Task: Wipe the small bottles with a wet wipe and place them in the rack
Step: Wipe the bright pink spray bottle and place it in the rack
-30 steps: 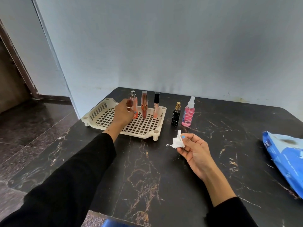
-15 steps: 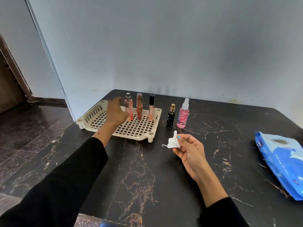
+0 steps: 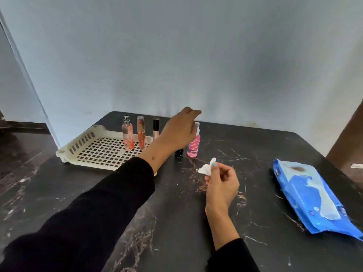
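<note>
A cream lattice rack (image 3: 84, 142) sits at the back left of the black marble table. Three slim bottles stand along its right side: a clear pink one (image 3: 127, 137), a copper one (image 3: 141, 134) and a black-capped one (image 3: 155, 127). My left hand (image 3: 177, 132) hovers with relaxed fingers over a small black bottle (image 3: 179, 153), hiding most of it, and reaches the white top of a pink spray bottle (image 3: 194, 147). My right hand (image 3: 221, 185) pinches a crumpled white wipe (image 3: 205, 169) in front of those two bottles.
A blue pack of wet wipes (image 3: 312, 199) lies at the table's right side. The grey wall stands close behind the bottles. A brown object (image 3: 349, 134) rises at the far right. The table's left edge drops to a dark floor.
My left hand has let go of the clear pink bottle in the rack and swung right, over the black bottle and the pink spray bottle. My right hand still holds the wipe.
</note>
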